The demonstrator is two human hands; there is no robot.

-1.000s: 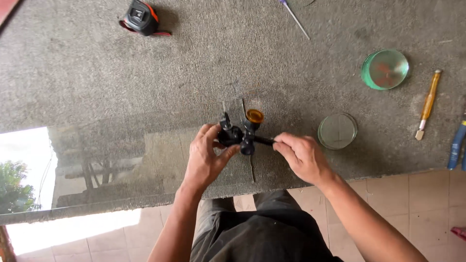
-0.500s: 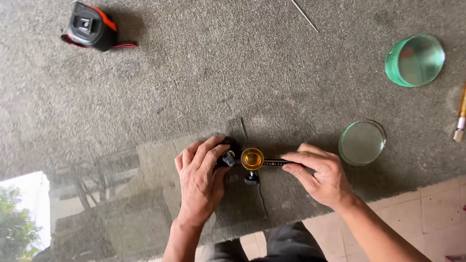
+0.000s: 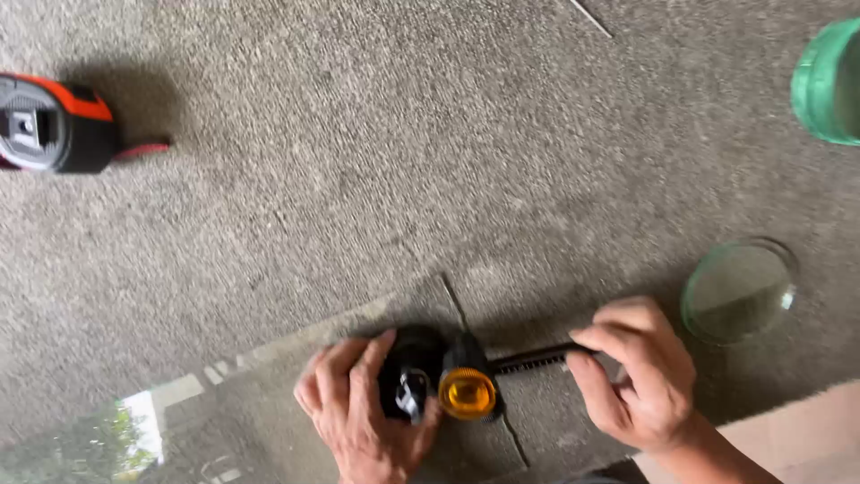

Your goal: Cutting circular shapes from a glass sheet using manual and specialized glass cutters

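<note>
Head view: the black cutting tool (image 3: pixel 448 381) with its amber round knob (image 3: pixel 467 393) lies on the glass sheet (image 3: pixel 269 394), low in the centre, near my edge of the surface. My left hand (image 3: pixel 358 417) cups the black suction base (image 3: pixel 409 387), fingers curled over it and pressed down. My right hand (image 3: pixel 636 372) pinches the far end of the ribbed black bar (image 3: pixel 537 359) between thumb and fingertips; that grip is pressed together on the bar. A thin dark rod runs across the tool, from above the knob to below it.

Around it: a clear glass disc (image 3: pixel 739 291) lies just right of my right hand, not touching it. A green-rimmed disc (image 3: pixel 829 85) sits at the upper right edge, cut off by the frame. A black and orange tape measure (image 3: pixel 49 121) rests at the far left, well apart from the tool. A thin metal rod (image 3: pixel 591 18) shows at the top edge. Nothing lies between my hands and the tool.

Against half a second ago: everything sits larger and lower in the frame, so my head has come closer; the tape measure is now partly cut off at the left. Both hands keep their hold, in the same places on the tool.

Surface: grey carpet-like covering (image 3: pixel 358 161), coarse texture. The glass reflects trees and sky at lower left. Pale tiled floor (image 3: pixel 806 421) shows at lower right.
</note>
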